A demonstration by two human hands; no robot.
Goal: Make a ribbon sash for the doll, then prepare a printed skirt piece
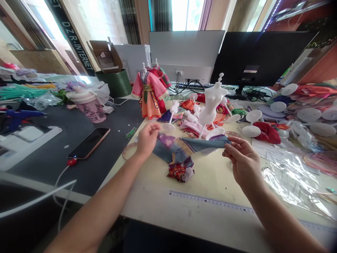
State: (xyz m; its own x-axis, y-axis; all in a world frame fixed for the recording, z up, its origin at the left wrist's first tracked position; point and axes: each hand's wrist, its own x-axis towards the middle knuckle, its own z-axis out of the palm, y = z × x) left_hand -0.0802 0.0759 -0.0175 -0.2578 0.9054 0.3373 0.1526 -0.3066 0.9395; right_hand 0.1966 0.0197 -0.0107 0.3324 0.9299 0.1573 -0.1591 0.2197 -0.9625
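Note:
A small doll garment of blue-grey cloth, with purple, tan and red patterned parts, is stretched sideways over the table. My left hand is closed in a pinch at its left end. At the other end, the fingers of my right hand grip the tip of a blue sleeve. The red patterned lower part hangs or rests near the tabletop; I cannot tell which. Just behind the garment stands a white doll mannequin on a round base, with a smaller white mannequin to its left.
A ruler lies in front of the garment. Dressed doll forms stand behind it. To the left are a phone, a pink cup and a blue glue gun. Clear plastic bags lie on the right; monitors stand at the back.

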